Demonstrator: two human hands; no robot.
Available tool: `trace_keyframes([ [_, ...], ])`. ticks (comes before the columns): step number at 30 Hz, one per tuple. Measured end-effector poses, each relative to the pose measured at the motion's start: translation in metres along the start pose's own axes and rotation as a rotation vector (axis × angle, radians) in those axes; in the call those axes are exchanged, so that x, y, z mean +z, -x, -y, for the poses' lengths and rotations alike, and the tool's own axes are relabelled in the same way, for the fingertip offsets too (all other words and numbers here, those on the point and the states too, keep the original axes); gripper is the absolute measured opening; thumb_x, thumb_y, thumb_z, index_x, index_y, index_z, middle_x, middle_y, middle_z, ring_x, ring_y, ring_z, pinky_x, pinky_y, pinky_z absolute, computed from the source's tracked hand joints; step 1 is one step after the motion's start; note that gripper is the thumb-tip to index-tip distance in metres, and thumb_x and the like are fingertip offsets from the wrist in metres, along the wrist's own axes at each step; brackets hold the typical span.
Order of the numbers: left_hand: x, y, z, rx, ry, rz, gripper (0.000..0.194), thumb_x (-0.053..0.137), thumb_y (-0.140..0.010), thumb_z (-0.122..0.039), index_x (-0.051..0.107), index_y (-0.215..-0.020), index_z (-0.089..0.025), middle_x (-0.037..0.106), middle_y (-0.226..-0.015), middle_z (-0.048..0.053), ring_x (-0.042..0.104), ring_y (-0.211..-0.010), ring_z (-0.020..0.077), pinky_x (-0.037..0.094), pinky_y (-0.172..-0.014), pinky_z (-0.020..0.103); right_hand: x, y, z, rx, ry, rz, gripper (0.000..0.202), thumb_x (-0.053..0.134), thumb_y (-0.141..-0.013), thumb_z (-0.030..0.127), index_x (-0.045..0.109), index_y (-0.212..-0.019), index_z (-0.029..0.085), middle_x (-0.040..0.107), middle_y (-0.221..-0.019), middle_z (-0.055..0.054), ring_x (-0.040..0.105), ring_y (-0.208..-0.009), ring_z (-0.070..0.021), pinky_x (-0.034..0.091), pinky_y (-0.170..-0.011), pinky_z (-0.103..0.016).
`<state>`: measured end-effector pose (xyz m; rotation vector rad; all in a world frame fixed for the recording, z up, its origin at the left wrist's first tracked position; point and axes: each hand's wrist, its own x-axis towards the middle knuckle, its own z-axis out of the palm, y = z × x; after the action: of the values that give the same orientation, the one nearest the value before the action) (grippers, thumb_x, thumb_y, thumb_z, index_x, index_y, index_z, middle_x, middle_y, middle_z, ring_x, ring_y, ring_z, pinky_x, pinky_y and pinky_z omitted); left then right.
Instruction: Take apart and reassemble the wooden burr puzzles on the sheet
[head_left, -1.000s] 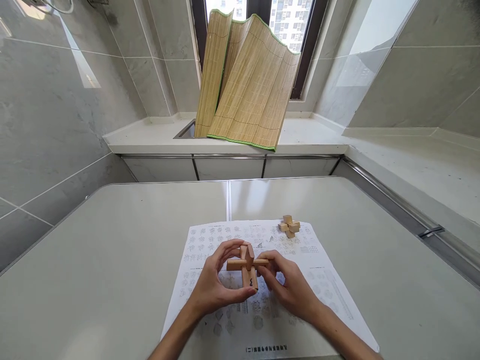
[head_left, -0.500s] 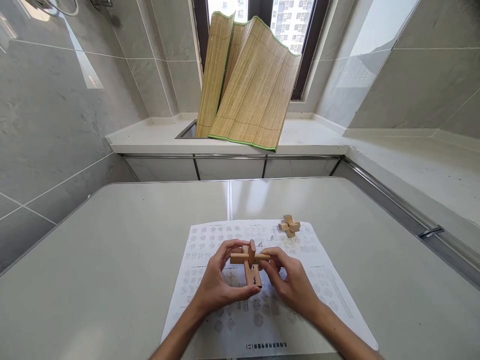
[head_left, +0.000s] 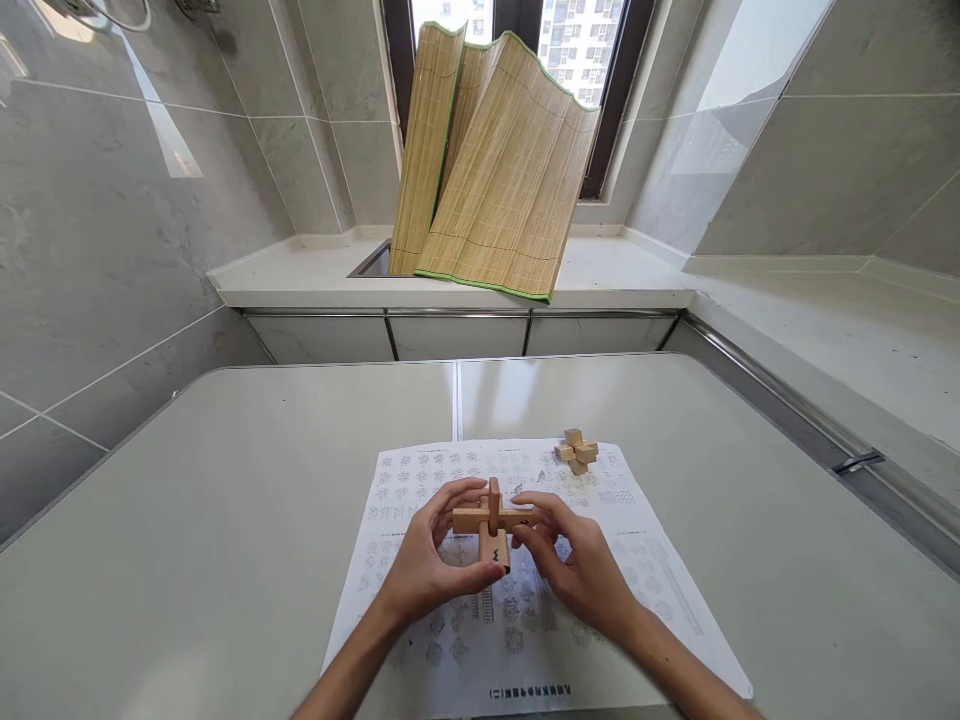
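A wooden interlocking puzzle [head_left: 493, 522] of crossed bars is held up over the printed sheet [head_left: 420, 690]. My left hand [head_left: 439, 550] grips it, thumb at the near end of the bar that bears a dark mark and fingers behind the far side. One bar points up and another runs crosswise. At the right end of the crosswise bar, my right hand [head_left: 566, 545] closes thumb and fingers on it. A second, assembled wooden puzzle [head_left: 577, 452] rests on the sheet's far right part.
The sheet, printed with rows of small diagrams, lies on a pale table [head_left: 225, 500]. Beyond the table is a white ledge [head_left: 622, 265], where a bamboo mat [head_left: 502, 180] with green edging leans against the window. Tiled walls [head_left: 112, 230] stand at both sides.
The held puzzle has shifted slightly left and turned, so its crosswise bar shows a broader face. Both hands keep nearly the same places around it.
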<state>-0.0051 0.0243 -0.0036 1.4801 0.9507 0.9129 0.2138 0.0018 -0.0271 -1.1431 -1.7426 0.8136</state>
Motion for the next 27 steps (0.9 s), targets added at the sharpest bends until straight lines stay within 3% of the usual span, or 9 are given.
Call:
trace_keyframes([
  [2,0.001,0.000,-0.002,-0.009,-0.007,-0.022,0.076,0.093,-0.069,-0.040,0.058,-0.135,-0.025,0.062,-0.143,0.013,0.059,-0.134,0.0347,0.047,-0.115,0.046,0.000,0.000,-0.001,-0.009,0.037,-0.023,0.026,0.053,-0.105,0.033,0.057,-0.129,0.025,0.066,-0.074,0.001,0.056,-0.054,-0.0147,0.048,-0.052,-0.026],
  [4,0.002,0.001,-0.002,-0.015,-0.012,-0.037,0.075,0.092,-0.070,-0.040,0.057,-0.135,-0.025,0.061,-0.144,0.013,0.059,-0.133,0.0346,0.047,-0.115,0.046,0.000,0.000,-0.001,-0.047,0.083,-0.043,0.036,0.060,-0.100,0.031,0.052,-0.135,0.026,0.069,-0.088,-0.002,0.061,-0.062,-0.0161,0.053,-0.056,-0.028],
  [7,0.005,0.003,-0.001,0.004,0.000,-0.020,0.077,0.092,-0.070,-0.039,0.057,-0.136,-0.025,0.063,-0.141,0.013,0.059,-0.133,0.0348,0.048,-0.114,0.045,0.001,0.000,-0.001,-0.163,0.134,-0.029,0.070,0.074,-0.086,0.027,0.040,-0.147,0.028,0.060,-0.129,-0.013,0.068,-0.101,-0.0263,0.063,-0.076,-0.038],
  [9,0.008,0.005,-0.002,0.023,0.007,0.011,0.078,0.093,-0.068,-0.037,0.057,-0.137,-0.025,0.063,-0.141,0.012,0.059,-0.133,0.0348,0.048,-0.114,0.044,0.004,0.003,-0.002,-0.220,0.167,-0.006,0.089,0.079,-0.080,0.024,0.031,-0.154,0.031,0.045,-0.146,-0.017,0.058,-0.128,-0.0343,0.062,-0.091,-0.046],
  [11,0.012,0.006,-0.003,0.038,0.004,0.046,0.078,0.093,-0.067,-0.035,0.057,-0.136,-0.026,0.063,-0.141,0.011,0.058,-0.134,0.0346,0.047,-0.114,0.044,0.006,0.005,-0.003,-0.237,0.193,0.005,0.098,0.081,-0.077,0.018,0.026,-0.157,0.035,0.035,-0.154,-0.017,0.052,-0.135,-0.0366,0.060,-0.097,-0.051],
  [14,0.016,0.007,-0.005,0.056,0.003,0.074,0.078,0.094,-0.065,-0.035,0.059,-0.134,-0.026,0.063,-0.142,0.010,0.058,-0.135,0.0346,0.046,-0.116,0.044,0.009,0.007,-0.006,-0.245,0.200,0.005,0.100,0.080,-0.075,0.011,0.028,-0.155,0.038,0.032,-0.155,-0.016,0.055,-0.129,-0.0354,0.061,-0.096,-0.052],
  [18,0.010,0.004,-0.002,0.030,0.032,0.016,0.082,0.095,-0.064,-0.042,0.058,-0.135,-0.025,0.067,-0.135,0.013,0.062,-0.129,0.0357,0.049,-0.113,0.046,0.005,0.004,-0.008,-0.252,0.220,-0.029,0.096,0.082,-0.074,0.014,0.029,-0.152,0.035,0.039,-0.151,-0.017,0.051,-0.136,-0.0401,0.058,-0.099,-0.056],
  [23,-0.008,-0.002,-0.006,-0.017,0.152,-0.220,0.082,0.089,-0.066,-0.061,0.059,-0.130,-0.020,0.068,-0.135,0.018,0.062,-0.129,0.0403,0.052,-0.109,0.050,-0.005,-0.002,-0.007,-0.140,0.207,-0.104,0.085,0.081,-0.078,0.024,0.033,-0.148,0.030,0.050,-0.143,-0.016,0.055,-0.132,-0.0380,0.055,-0.103,-0.056],
  [27,-0.010,-0.003,-0.012,-0.035,0.192,-0.358,0.078,0.087,-0.071,-0.057,0.055,-0.132,-0.020,0.063,-0.143,0.018,0.059,-0.134,0.0396,0.047,-0.113,0.053,-0.009,-0.005,-0.006,-0.058,0.247,0.040,0.088,0.087,-0.074,0.032,0.038,-0.147,0.028,0.055,-0.138,-0.014,0.056,-0.127,-0.0372,0.054,-0.103,-0.056],
])
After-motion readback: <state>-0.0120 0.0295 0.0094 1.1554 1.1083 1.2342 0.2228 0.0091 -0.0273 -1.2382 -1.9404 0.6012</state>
